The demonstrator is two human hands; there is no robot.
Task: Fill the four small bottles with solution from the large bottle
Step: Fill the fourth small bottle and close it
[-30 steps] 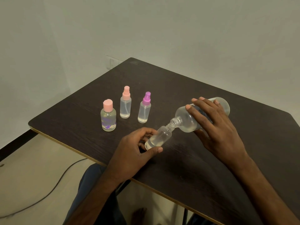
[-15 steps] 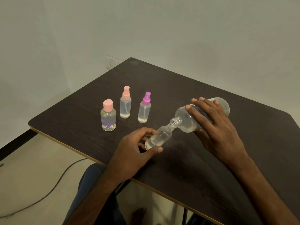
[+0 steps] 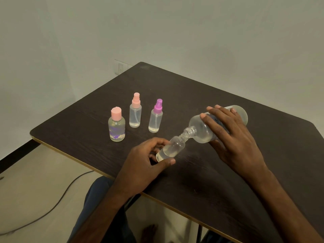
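My right hand (image 3: 233, 137) grips the large clear bottle (image 3: 201, 132), tipped down to the left with its open threaded neck against the mouth of a small uncapped bottle (image 3: 172, 149). My left hand (image 3: 145, 165) holds that small bottle tilted above the dark table (image 3: 192, 95); clear liquid fills its lower part. Three capped small bottles stand to the left: a round one with a pink cap and purple print (image 3: 116, 128), a pink-topped spray bottle (image 3: 135, 112) and a purple-topped spray bottle (image 3: 156, 116). Each holds some clear liquid.
The table's front edge runs diagonally just below my left hand. A wall outlet (image 3: 120, 67) sits behind the table's far corner. A dark cable (image 3: 52, 206) lies on the floor at left. My legs show under the table.
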